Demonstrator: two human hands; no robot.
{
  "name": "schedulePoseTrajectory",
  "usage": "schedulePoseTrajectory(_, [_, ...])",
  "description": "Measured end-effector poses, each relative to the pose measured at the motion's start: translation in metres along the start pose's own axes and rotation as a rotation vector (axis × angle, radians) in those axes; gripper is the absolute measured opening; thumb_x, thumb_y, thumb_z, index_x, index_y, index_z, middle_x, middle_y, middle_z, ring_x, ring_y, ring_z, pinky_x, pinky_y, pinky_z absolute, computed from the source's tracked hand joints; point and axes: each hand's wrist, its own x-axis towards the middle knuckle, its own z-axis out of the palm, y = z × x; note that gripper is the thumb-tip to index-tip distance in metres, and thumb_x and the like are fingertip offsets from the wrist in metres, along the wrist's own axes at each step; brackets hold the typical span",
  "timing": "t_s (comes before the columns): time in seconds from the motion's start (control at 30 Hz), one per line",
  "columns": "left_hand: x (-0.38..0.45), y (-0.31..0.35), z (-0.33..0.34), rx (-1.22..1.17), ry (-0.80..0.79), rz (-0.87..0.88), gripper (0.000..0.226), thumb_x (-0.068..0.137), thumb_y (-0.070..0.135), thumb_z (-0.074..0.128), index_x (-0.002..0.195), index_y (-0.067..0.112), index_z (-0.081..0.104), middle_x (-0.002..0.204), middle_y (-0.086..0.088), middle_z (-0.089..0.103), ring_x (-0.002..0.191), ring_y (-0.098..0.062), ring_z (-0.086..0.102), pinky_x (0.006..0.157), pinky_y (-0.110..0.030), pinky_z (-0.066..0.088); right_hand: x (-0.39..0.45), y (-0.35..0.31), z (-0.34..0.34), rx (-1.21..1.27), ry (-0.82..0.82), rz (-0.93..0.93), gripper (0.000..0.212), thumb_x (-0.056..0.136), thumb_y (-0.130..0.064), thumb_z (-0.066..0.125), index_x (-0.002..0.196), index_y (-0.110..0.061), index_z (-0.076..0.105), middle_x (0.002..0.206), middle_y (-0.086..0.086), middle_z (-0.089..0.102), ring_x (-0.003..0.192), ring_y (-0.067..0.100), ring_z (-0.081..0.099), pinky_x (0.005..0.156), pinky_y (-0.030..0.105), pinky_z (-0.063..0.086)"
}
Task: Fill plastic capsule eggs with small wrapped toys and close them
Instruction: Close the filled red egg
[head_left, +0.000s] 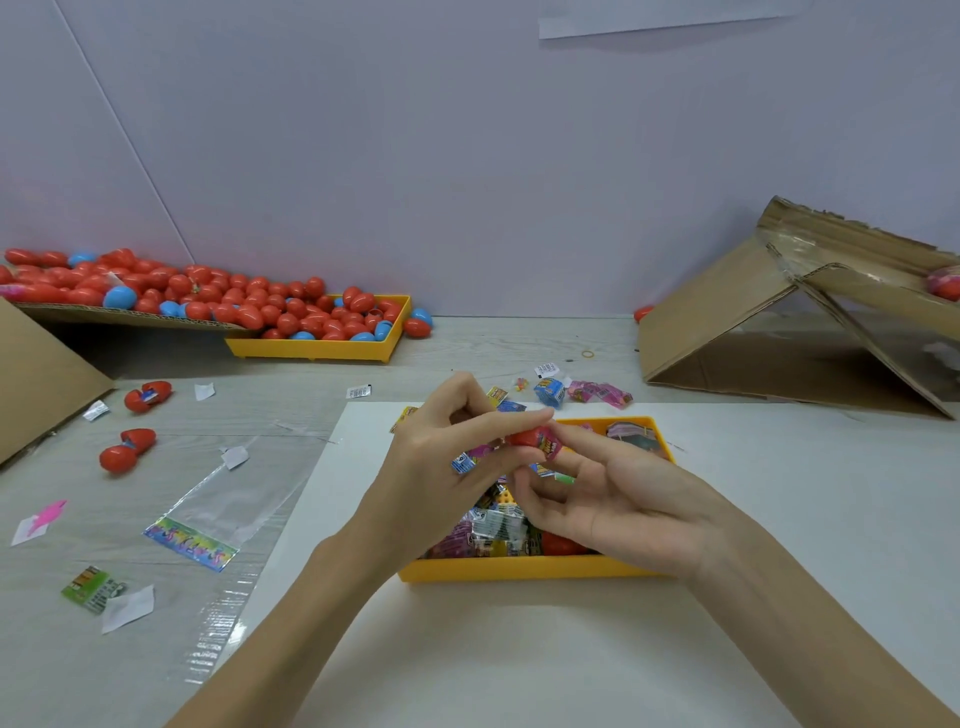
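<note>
My left hand (441, 457) and my right hand (618, 499) meet above a yellow tray (524, 567) full of small wrapped toys (493, 525). Between the fingertips sits a red capsule egg half (524, 437) with a pink wrapped toy (549, 446) pushed at its mouth. My left fingers pinch the red half; a blue-wrapped packet (461, 461) also shows at that hand. My right thumb and fingers press on the pink toy. Another red egg piece (558, 543) lies in the tray under my right hand.
A second yellow tray (311, 349) and a cardboard flap (130, 314) at the back left hold several red and blue eggs. Two open red eggs (148, 396) (127, 449) lie left. Plastic bags, paper scraps, loose toys (571, 389) and a tipped cardboard box (789, 312) surround the work.
</note>
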Motion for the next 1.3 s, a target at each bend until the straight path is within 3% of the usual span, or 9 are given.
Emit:
schedulePoseTrajectory(0.13, [0.0,0.0,-0.002,-0.024,0.016,0.024,0.041,0.085,0.021,0.079,0.124,0.011,0.073,0.103,-0.01,0.063,0.095,-0.01,0.059,0.087,-0.013,0.051,0.0,-0.001,-0.002,-0.014,-0.002,-0.003,0.068,0.075,-0.007,0.091,0.137,-0.002,0.062,0.1,0.022,0.07,0.081,0.033,0.072,0.079,0.038,0.064])
schedulePoseTrajectory(0.27, [0.0,0.0,-0.003,-0.008,0.023,0.039,0.047,0.081,0.01,0.084,0.126,0.009,0.072,0.11,-0.007,0.07,0.1,-0.016,0.066,0.091,-0.023,0.056,-0.003,-0.002,0.0,-0.136,-0.013,-0.094,0.04,0.079,-0.016,0.084,0.116,-0.004,0.076,0.105,0.021,0.072,0.087,0.029,0.073,0.083,0.036,0.063])
schedulePoseTrajectory(0.37, [0.0,0.001,-0.004,-0.133,0.006,-0.08,0.046,0.083,0.017,0.083,0.127,0.011,0.072,0.118,-0.002,0.071,0.103,-0.012,0.069,0.091,-0.026,0.058,-0.005,-0.004,-0.001,-0.348,0.024,-0.253,0.021,0.085,-0.02,0.077,0.099,-0.006,0.082,0.104,0.016,0.076,0.093,0.022,0.074,0.082,0.027,0.062])
schedulePoseTrajectory(0.5, [-0.002,0.006,0.0,-0.441,-0.001,-0.348,0.035,0.085,0.018,0.081,0.119,0.014,0.074,0.112,0.001,0.074,0.103,-0.021,0.073,0.088,-0.027,0.06,-0.002,-0.004,-0.004,-0.408,0.09,-0.409,0.036,0.088,-0.014,0.074,0.121,0.0,0.073,0.119,0.016,0.075,0.111,0.018,0.073,0.092,0.025,0.059])
schedulePoseTrajectory(0.63, [-0.002,0.008,0.002,-0.557,0.054,-0.496,0.028,0.084,0.015,0.081,0.112,0.015,0.077,0.104,0.001,0.077,0.1,-0.018,0.075,0.083,-0.023,0.06,0.001,0.0,-0.003,-0.277,0.072,-0.392,0.037,0.085,-0.012,0.074,0.118,0.004,0.074,0.117,0.016,0.076,0.108,0.016,0.073,0.09,0.023,0.06])
schedulePoseTrajectory(0.87, [-0.003,0.014,0.011,-0.514,0.095,-0.512,0.029,0.088,0.013,0.079,0.116,0.021,0.075,0.108,0.006,0.075,0.106,-0.015,0.072,0.084,-0.022,0.059,0.008,0.015,-0.006,-0.303,0.179,-0.6,0.031,0.077,-0.02,0.079,0.105,-0.005,0.077,0.106,0.013,0.079,0.1,0.019,0.076,0.08,0.022,0.06])
schedulePoseTrajectory(1.13, [-0.004,0.012,0.01,-0.423,0.067,-0.413,0.03,0.09,0.024,0.075,0.119,0.016,0.073,0.114,0.003,0.072,0.11,-0.019,0.071,0.087,-0.024,0.06,0.007,0.013,-0.005,-0.406,0.173,-0.716,0.019,0.092,-0.016,0.068,0.101,-0.002,0.075,0.104,0.012,0.079,0.104,0.018,0.075,0.091,0.023,0.059])
schedulePoseTrajectory(1.3, [-0.005,0.011,0.012,-0.508,0.053,-0.495,0.026,0.093,0.019,0.073,0.12,0.019,0.072,0.113,0.006,0.074,0.111,-0.017,0.071,0.09,-0.027,0.06,0.006,0.011,-0.003,-0.345,0.171,-0.61,0.02,0.093,-0.014,0.068,0.108,-0.002,0.076,0.111,0.014,0.078,0.103,0.019,0.075,0.085,0.025,0.061])
